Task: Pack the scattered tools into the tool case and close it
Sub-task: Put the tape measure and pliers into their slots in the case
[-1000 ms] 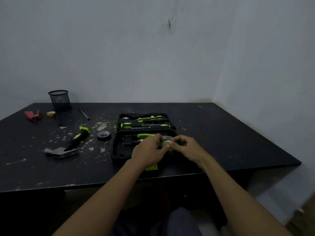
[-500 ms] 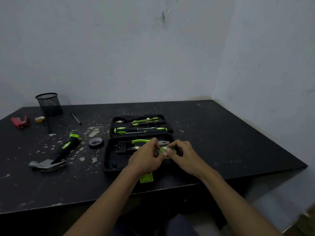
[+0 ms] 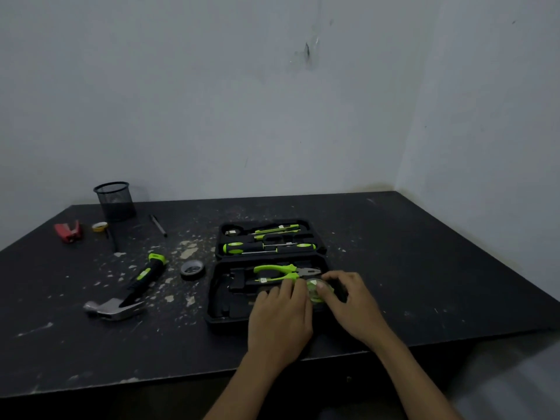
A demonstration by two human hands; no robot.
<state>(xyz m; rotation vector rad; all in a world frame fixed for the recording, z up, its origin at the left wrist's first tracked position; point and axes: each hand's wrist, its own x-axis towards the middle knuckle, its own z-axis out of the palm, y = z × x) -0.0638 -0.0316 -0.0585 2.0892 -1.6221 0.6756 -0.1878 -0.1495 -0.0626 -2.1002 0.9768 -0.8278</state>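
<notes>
Now the left hand (image 3: 280,316) and right hand (image 3: 353,304) both pinch a round tool (image 3: 315,291) in the near half of the case (image 3: 215,310) — seated crooked, it could block closing.

Matt black plastic tool case (image 3: 212,310); shiny metal hammer (image 3: 115,307) head.

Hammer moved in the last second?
No. The hammer lies in the same spot beside the tape roll, left of the tool case; only the camera shifted.
</notes>
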